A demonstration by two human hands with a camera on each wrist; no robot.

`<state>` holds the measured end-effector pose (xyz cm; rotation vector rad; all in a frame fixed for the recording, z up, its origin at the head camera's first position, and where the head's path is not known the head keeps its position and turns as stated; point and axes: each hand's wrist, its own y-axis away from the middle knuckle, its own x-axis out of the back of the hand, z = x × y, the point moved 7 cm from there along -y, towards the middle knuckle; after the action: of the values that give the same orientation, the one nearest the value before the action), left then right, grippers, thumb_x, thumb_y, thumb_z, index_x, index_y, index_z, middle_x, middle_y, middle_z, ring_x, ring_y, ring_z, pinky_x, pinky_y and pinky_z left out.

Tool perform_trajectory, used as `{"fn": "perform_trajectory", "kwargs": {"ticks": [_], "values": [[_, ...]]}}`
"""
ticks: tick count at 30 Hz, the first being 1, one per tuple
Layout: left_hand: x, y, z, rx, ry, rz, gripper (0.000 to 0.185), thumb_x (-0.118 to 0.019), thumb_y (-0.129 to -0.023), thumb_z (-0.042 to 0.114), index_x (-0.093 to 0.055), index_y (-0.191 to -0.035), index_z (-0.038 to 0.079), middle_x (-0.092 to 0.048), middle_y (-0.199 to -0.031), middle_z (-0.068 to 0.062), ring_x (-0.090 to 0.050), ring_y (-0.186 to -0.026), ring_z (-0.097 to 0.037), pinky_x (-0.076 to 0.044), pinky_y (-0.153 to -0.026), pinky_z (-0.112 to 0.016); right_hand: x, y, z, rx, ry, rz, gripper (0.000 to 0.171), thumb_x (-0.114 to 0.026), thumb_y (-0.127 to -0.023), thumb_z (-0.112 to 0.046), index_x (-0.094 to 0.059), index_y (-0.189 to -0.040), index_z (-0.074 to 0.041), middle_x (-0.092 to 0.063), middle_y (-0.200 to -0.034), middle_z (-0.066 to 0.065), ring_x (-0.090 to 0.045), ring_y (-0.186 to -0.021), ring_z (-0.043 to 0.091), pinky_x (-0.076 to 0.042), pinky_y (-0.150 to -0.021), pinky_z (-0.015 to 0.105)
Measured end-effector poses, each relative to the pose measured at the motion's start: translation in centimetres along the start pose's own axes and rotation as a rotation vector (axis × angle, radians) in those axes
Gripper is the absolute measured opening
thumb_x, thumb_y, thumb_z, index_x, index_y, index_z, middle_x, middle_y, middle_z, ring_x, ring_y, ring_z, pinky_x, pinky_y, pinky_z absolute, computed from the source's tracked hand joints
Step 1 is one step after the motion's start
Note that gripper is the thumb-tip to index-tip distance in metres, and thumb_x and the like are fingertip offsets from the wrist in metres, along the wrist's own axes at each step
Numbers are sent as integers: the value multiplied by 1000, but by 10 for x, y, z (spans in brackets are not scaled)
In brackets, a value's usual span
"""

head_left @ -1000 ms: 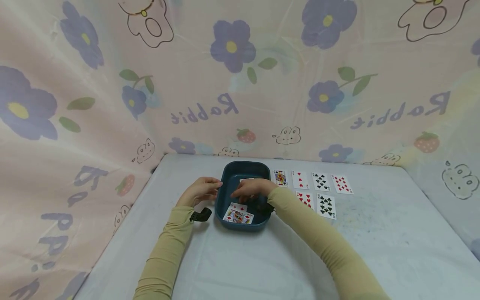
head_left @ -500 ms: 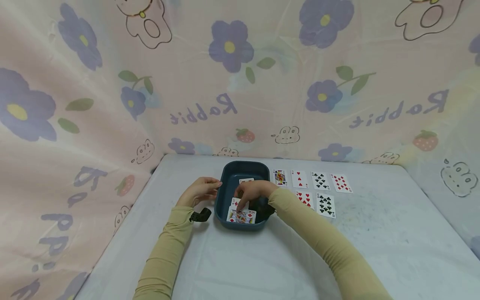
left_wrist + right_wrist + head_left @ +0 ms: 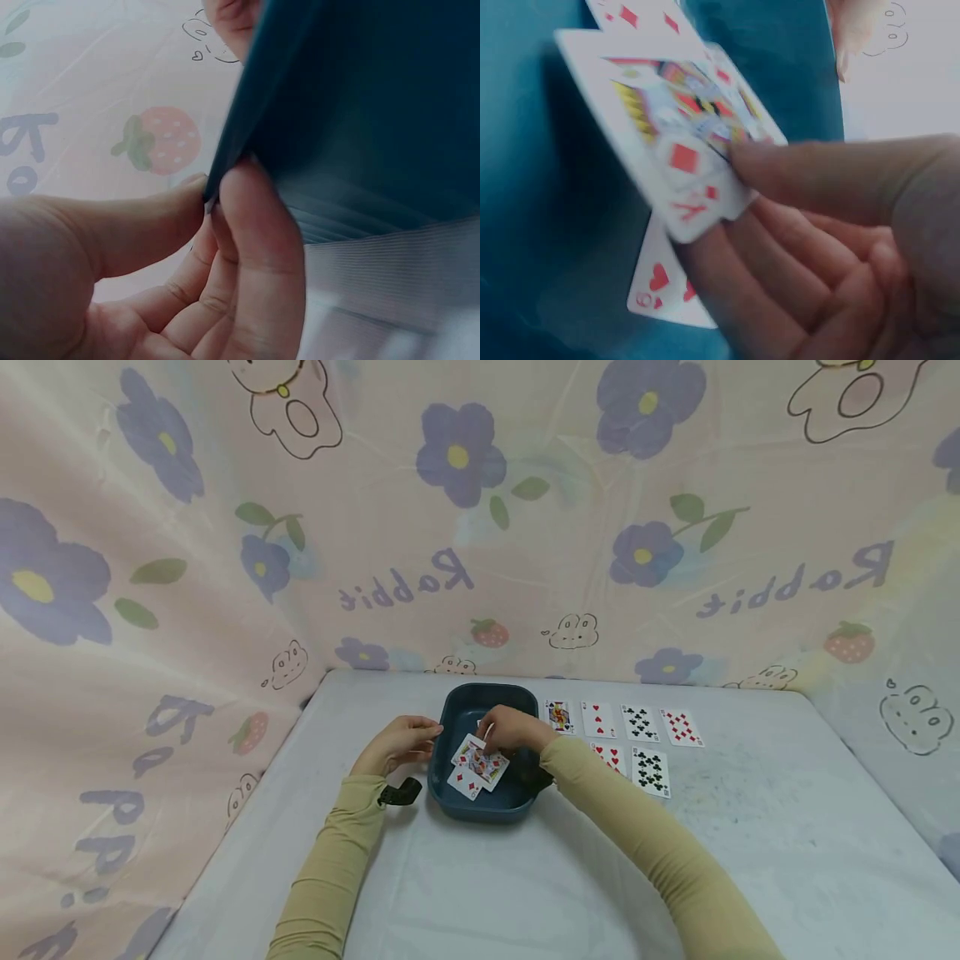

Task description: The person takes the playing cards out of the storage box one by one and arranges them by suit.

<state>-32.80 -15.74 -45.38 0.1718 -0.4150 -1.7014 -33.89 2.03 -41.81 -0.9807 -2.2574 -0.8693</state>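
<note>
- The table (image 3: pixel 525 877), draped in a pale cloth, fills the near ground, with flowered sheets hung behind it as a backdrop.
- A dark blue tray (image 3: pixel 480 806) sits toward the far middle; its walls keep loose cards from sliding off.
- Six cards (image 3: pixel 626 735) lie face up in two rows just right of the tray, spread so each can be read.
- The left hand (image 3: pixel 397 745) pinches the tray's left rim between thumb and fingers, seemingly to steady it.
- The right hand (image 3: pixel 510 731) pinches a few cards (image 3: pixel 477 766), a diamond king on top, lifted over the tray.
</note>
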Motion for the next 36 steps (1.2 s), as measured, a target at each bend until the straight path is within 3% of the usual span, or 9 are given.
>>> {"fn": "perform_trajectory", "kwargs": {"ticks": [6,12,17,22,27,36], "values": [[1,0,0,12,4,5,31,-62,-95,16,-57,-118,-6,-61,-87,-6,-59,-69,-12,-53,-60,-23,18,2,4,-5,11,184,22,-75,-82,-7,-71,-104,-5,-65,-91,7,-61,-74,16,-53,-62,26],[-1,2,1,5,0,2,33,-61,-95,15,-57,-119,-7,-60,-88,-6,-58,-69,-13,-53,-60,-23,33,4,9,6,14,296,14,-76,-81,-9,-73,-94,-4,-65,-91,7,-59,-77,17,-52,-64,27],[-1,3,1,5,-6,-1,33,-61,-96,15,-56,-120,-7,-60,-88,-7,-58,-69,-12,-53,-60,-23,42,6,17,-9,-41,327,11,-73,-84,-9,-71,-92,-2,-64,-90,9,-59,-76,19,-53,-61,28],[-1,2,1,5,-16,3,33,-61,-96,16,-57,-119,-6,-60,-90,-7,-58,-70,-13,-53,-61,-23,54,17,26,1,-178,352,14,-70,-86,-8,-68,-97,0,-65,-93,12,-63,-76,20,-56,-61,30],[-1,2,0,6,-24,11,32,-61,-96,17,-58,-118,-5,-61,-91,-9,-59,-71,-14,-54,-63,-25,65,38,41,-13,-346,333,22,-67,-89,-11,-64,-107,1,-67,-97,15,-67,-77,21,-57,-69,36],[0,2,0,1,-26,16,30,-62,-95,18,-59,-116,-4,-62,-92,-9,-60,-74,-15,-54,-64,-26,90,78,87,-29,-484,329,35,-62,-94,-14,-54,-122,5,-66,-105,18,-66,-87,23,-55,-78,37]]}}
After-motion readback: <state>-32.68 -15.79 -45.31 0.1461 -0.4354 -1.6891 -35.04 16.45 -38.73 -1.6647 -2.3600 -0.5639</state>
